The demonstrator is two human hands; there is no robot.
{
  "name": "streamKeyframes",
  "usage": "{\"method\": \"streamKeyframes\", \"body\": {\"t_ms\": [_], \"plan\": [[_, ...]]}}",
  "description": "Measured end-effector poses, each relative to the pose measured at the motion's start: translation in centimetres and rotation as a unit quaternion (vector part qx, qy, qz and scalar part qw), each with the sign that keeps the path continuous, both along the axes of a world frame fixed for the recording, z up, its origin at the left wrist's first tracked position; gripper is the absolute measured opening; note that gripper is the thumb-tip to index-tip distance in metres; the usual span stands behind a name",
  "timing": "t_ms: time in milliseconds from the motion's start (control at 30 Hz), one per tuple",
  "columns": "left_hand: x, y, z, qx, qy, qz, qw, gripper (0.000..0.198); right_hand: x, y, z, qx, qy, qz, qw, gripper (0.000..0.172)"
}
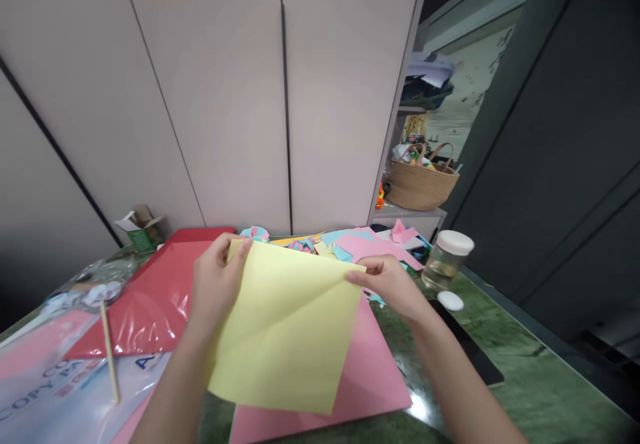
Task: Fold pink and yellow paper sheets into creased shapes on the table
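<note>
A sheet of yellow paper [285, 331] hangs between my two hands, with a faint slanting crease across it. My left hand [220, 274] pinches its upper left corner, thumb in front. At the upper right corner, my right hand [383, 281] grips the sheet between thumb and fingers. Behind and below it, a larger sheet of pink paper [375, 371] lies on the green table, partly covered by the yellow one. Cut scraps of pink paper [367, 244] and other colours are heaped beyond my hands.
To the left lie a red plastic packet [160, 291], a wooden stick [109, 351] and a copy paper wrapper [75, 397]. On the right are a lidded jar [447, 261], a white lid [451, 301] and a dark tablet [470, 344]. Cabinet doors [240, 97] rise behind the table.
</note>
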State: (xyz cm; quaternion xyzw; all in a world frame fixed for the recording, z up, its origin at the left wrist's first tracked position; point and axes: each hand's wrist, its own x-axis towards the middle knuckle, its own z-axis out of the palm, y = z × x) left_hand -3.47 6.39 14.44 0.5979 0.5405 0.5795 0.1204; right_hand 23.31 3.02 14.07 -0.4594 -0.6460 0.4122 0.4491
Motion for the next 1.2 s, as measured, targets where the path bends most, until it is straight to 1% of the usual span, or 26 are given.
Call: {"method": "streamKeyframes", "body": {"t_ms": [100,233,300,433,567,667,733,833,900,967,1100,1200], "plan": [[-0.3,-0.3,0.2,0.009,-0.015,-0.016,1.000,0.024,0.2,-0.5,0.3,0.028,0.004,0.023,0.999,0.036],[-0.6,-1.0,0.7,0.027,-0.026,-0.024,0.999,0.022,0.6,-1.2,0.6,0.026,0.032,0.086,0.995,0.035],[-0.6,-1.6,1.1,0.040,-0.023,-0.024,0.999,0.021,0.6,-1.5,0.7,0.040,0.011,0.082,0.996,0.037],[-0.3,-2.6,1.7,0.078,-0.009,0.004,0.997,0.020,0.6,-1.4,0.8,0.083,-0.026,0.036,0.996,0.046],[0.1,-3.0,1.6,0.079,0.045,0.022,0.996,0.022,1.4,-0.8,0.7,0.085,-0.061,0.041,0.994,0.047],[0.6,-3.0,1.4,0.077,0.092,-0.016,0.993,0.018,2.2,-0.9,0.8,0.080,-0.098,0.028,0.992,0.048],[1.2,-3.1,1.3,0.073,0.122,-0.057,0.988,0.018,2.1,-1.3,1.0,0.094,-0.134,0.006,0.986,0.043],[2.1,-3.5,1.1,0.064,0.162,-0.108,0.979,0.019,0.9,-2.2,1.4,0.121,-0.180,0.022,0.976,0.035],[2.6,-3.8,1.0,0.057,0.188,-0.131,0.972,0.020,-0.1,-2.7,1.6,0.130,-0.181,0.036,0.974,0.029],[3.0,-4.1,0.9,0.053,0.205,-0.146,0.966,0.020,-1.0,-2.9,1.6,0.135,-0.170,0.037,0.975,0.023],[3.4,-4.7,1.1,0.051,0.196,-0.166,0.965,0.019,-1.9,-3.1,1.2,0.144,-0.157,0.020,0.977,0.018],[3.5,-4.8,1.3,0.003,0.173,-0.194,0.966,0.017,-2.0,-3.2,1.1,0.158,-0.161,0.002,0.974,0.018]]}}
